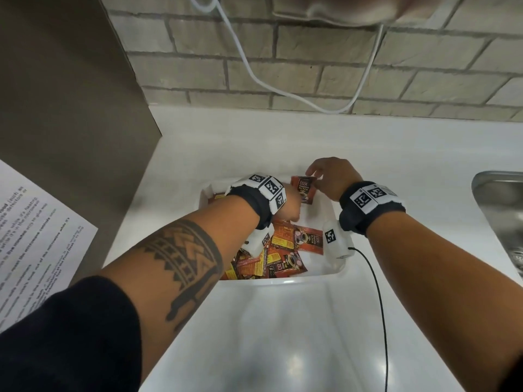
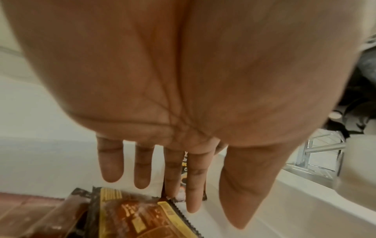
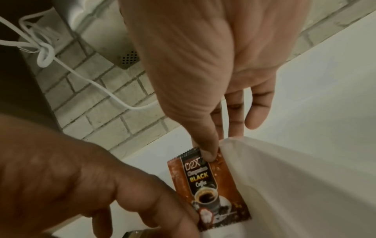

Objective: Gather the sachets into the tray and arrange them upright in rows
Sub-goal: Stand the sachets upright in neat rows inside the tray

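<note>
the right hand [image 1: 329,176] pinches the top crimped edge of one sachet [image 1: 303,189] — thumb on the printed face, fingers behind it, the remaining fingers loose and spread. it holds the sachet standing on end at the far end of the tray [image 1: 325,274], close to the tray's far right wall. the left hand [image 1: 291,206] reaches in beside it with straight fingers [image 2: 195,182] laid against the lower part of the same sachet, steadying it rather than gripping; its thumb hangs free.

behind the hands, nearer the person, the loose sachets [image 1: 285,250] lie flat and overlapping in a heap on the tray floor, faces and backs mixed, none of them yet standing.

by the look of them these are thin foil packets with a little powder inside — light, floppy through the middle, slick on the face. i judge a single one won't stand alone and will slump or slide unless it leans on the wall or a neighbour. the stiffest places to take hold are the serrated seals at top and bottom; a pinch there should keep it flat, whereas squeezing the belly would likely bend it.

the tray sits on a white counter [image 1: 283,335], with a brick wall [image 1: 311,69] behind and a steel sink [image 1: 501,210] at the right.
</note>
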Demonstrator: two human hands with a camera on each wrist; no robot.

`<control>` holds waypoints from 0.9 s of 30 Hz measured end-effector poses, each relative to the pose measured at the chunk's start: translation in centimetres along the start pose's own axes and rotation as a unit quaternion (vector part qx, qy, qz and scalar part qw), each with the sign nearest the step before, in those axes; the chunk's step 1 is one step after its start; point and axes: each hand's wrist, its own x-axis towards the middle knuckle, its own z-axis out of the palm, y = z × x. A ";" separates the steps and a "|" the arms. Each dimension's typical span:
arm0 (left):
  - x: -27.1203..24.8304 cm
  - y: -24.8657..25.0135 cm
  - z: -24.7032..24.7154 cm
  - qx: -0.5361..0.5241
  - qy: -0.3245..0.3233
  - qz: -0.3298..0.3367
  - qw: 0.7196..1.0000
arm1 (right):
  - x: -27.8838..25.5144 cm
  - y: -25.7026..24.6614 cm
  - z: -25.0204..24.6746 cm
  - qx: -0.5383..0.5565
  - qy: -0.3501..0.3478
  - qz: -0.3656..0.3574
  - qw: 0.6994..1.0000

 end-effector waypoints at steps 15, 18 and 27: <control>-2.2 1.3 1.9 0.060 0.021 0.015 0.998 | -7.8 -3.3 1.0 -0.123 -0.182 -0.059 0.974; -2.4 2.0 2.0 0.069 0.004 -0.008 0.998 | -8.1 -3.5 3.4 -0.134 -0.180 -0.042 0.974; -2.7 1.6 2.3 0.030 0.071 -0.067 0.995 | -8.1 -3.9 3.8 -0.158 -0.201 -0.016 0.967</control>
